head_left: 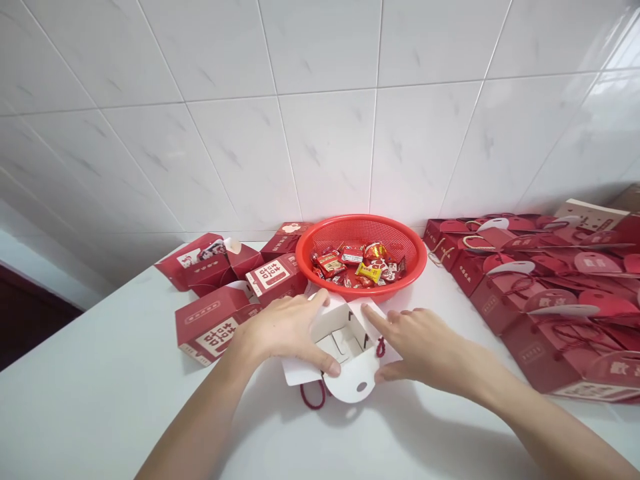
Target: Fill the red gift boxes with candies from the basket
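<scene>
An unfolded gift box [344, 347] with a white inside stands on the table before me, its flaps folded outward. The bottom panels inside look empty. My left hand [287, 333] lies across the left flaps, fingers toward the back and thumb on the rounded front flap [353, 387], spread rather than pinching. On the right side, my right hand [417, 343] touches the flaps with index finger and thumb stretched apart. Dark red cord loops hang beside the box, one cord [313, 398] at the front left and another cord [381, 347] near my right hand.
Behind the box, a red plastic basket [363, 291] holds wrapped candies [350, 263]. Several red boxes [213, 320] lie at the left. Rows of closed red gift boxes [530, 313] with cord handles fill the right side. A white tiled wall [325, 153] bounds the table [125, 387].
</scene>
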The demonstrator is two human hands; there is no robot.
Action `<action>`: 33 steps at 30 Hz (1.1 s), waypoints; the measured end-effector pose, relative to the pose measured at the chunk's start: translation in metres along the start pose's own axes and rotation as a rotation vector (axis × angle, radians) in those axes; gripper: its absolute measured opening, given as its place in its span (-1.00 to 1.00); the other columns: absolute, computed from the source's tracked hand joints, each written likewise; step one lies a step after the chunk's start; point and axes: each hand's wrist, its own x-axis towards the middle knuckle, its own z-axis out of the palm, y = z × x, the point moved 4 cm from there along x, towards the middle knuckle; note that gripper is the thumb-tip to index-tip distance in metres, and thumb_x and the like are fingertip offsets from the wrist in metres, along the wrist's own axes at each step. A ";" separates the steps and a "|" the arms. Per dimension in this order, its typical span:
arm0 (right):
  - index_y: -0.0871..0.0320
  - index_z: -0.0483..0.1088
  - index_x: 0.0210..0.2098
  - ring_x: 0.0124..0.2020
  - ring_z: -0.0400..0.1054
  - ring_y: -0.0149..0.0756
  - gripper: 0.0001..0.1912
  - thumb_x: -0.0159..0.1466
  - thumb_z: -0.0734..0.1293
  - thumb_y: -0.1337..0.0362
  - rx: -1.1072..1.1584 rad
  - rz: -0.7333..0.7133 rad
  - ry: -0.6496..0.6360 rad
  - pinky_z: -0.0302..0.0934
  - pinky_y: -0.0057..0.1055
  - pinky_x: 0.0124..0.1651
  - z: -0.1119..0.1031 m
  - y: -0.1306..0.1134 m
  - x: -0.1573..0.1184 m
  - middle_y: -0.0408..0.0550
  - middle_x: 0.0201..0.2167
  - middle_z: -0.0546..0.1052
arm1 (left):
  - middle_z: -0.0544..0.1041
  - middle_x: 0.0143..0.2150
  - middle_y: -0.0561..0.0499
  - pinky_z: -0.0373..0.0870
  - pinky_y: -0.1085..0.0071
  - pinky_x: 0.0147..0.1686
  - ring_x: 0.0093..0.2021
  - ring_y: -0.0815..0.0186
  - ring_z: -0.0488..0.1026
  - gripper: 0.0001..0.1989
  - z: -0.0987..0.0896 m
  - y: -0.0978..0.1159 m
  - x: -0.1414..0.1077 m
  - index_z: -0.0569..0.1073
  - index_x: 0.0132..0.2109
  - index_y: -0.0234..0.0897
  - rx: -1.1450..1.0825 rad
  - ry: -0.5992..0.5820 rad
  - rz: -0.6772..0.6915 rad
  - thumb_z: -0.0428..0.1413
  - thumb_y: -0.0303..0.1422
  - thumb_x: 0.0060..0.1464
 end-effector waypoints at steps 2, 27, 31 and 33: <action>0.22 0.24 0.17 -0.38 0.50 -0.05 -0.34 0.20 0.44 0.03 -0.051 0.005 0.028 0.01 -0.36 -0.45 -0.001 -0.001 -0.003 0.03 -0.35 0.56 | 0.48 -0.06 -0.14 0.42 0.19 -0.22 -0.03 -0.13 0.47 -0.17 0.000 -0.002 0.000 0.32 0.02 -0.16 0.007 0.017 -0.044 0.27 0.18 -0.37; 0.19 0.48 -0.17 -0.30 0.41 -0.28 -0.67 0.40 0.16 0.14 0.376 -0.051 0.397 0.19 -0.41 -0.22 -0.047 0.076 0.012 -0.01 -0.30 0.57 | 0.50 0.13 -0.01 0.43 0.28 0.02 0.10 0.08 0.44 -0.46 -0.038 -0.033 -0.006 0.47 0.11 -0.04 -0.166 0.365 0.169 0.04 0.13 0.13; 0.23 0.48 -0.25 -0.34 0.36 -0.33 -0.67 0.39 0.16 0.19 0.388 0.072 0.386 0.09 -0.45 -0.29 -0.023 0.102 0.049 -0.03 -0.33 0.55 | 0.55 0.11 0.02 0.43 0.28 0.06 0.12 0.08 0.45 -0.51 -0.046 -0.033 0.019 0.52 0.02 -0.07 -0.194 0.435 0.187 0.04 0.11 0.14; 0.22 0.49 -0.28 -0.35 0.35 -0.33 -0.63 0.40 0.13 0.16 0.336 0.139 0.321 0.04 -0.44 -0.31 -0.014 0.104 0.059 -0.03 -0.34 0.55 | 0.56 0.11 0.01 0.42 0.28 0.07 0.12 0.09 0.45 -0.51 -0.049 -0.029 0.042 0.54 0.00 -0.11 -0.175 0.361 0.223 0.03 0.09 0.14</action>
